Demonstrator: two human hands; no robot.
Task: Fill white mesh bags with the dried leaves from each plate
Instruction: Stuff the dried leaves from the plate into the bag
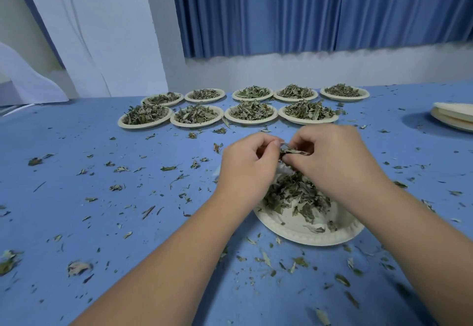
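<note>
Blue cloth covers the desk, strewn with leaf crumbs, with blue curtains behind. Nine filled plates line its far side. The left hand and right hand both pinch a clump of dried leaves above the near plate. Whether they also hold a mesh bag cannot be told. Empty plates are stacked far right.

both arms are bare as far up as they show, no sleeve on either. the left hand and right hand are bare too, nails short and plain.
</note>
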